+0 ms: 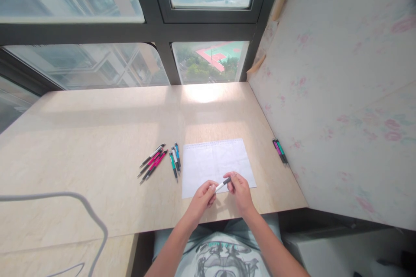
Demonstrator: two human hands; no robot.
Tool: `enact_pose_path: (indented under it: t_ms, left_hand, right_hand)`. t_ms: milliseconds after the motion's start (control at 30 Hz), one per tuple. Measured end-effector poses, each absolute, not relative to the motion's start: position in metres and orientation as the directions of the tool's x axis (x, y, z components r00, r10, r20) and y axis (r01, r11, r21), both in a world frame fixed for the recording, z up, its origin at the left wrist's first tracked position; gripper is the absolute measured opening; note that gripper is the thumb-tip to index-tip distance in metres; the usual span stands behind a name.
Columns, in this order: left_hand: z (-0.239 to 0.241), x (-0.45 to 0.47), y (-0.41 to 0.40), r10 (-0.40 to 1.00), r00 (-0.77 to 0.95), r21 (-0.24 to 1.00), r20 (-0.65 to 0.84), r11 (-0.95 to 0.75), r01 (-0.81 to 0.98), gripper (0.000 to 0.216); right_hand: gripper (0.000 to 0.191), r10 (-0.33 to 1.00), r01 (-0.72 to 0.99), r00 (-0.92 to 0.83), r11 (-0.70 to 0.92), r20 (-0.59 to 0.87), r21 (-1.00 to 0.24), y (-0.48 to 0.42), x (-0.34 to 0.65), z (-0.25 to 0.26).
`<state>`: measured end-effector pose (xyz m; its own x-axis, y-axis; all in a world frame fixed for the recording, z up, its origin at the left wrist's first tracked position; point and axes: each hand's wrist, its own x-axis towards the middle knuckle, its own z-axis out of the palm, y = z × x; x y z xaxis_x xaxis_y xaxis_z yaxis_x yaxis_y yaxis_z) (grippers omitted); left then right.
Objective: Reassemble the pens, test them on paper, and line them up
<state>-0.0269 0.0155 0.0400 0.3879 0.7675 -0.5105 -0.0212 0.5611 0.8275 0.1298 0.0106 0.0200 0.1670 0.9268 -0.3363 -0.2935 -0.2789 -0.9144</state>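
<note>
A white pen with a dark grip [222,185] is held between my two hands, above the lower edge of a white sheet of paper [208,162]. My left hand [205,194] is closed on the pen's white end. The fingers of my right hand [239,188] pinch its dark end. A line or so of small writing runs along the top of the sheet; I cannot read it. Left of the paper lie several pens: a pink pen [157,164] among one bunch, and a green pen [173,164] beside white and blue ones.
Two pens, purple and green [281,152], lie by the flowered wall [341,95] on the right. A grey cable [81,199] arches over the wooden desk [97,147] at the lower left. Dark-framed windows [208,30] rise behind the desk.
</note>
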Motion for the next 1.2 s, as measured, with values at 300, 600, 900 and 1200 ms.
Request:
enact_pose_path:
  t_ms: [300,600,900,1200]
  left_hand:
    - [0.041,-0.027,0.015,0.969,0.232,0.926,-0.082,-0.012,0.376,0.024]
    - [0.025,-0.029,0.005,0.881,0.291,0.651,0.373,-0.472,0.595,0.037]
    - [0.033,-0.028,0.010,0.941,0.290,0.790,0.172,-0.308,0.530,0.026]
    - [0.051,-0.019,0.022,0.896,0.227,0.924,-0.382,0.363,0.122,0.029]
  right_hand:
    - [0.041,0.888,-0.507,0.133,-0.320,-0.440,-0.800,0.011,0.127,0.028]
    - [0.038,0.805,-0.716,0.032,-0.395,-0.592,-0.576,0.012,0.125,0.020]
    - [0.039,0.836,-0.543,0.085,-0.418,-0.543,-0.728,0.012,0.120,0.032]
    - [0.036,0.907,-0.394,0.194,-0.276,-0.373,-0.877,0.009,0.123,0.028]
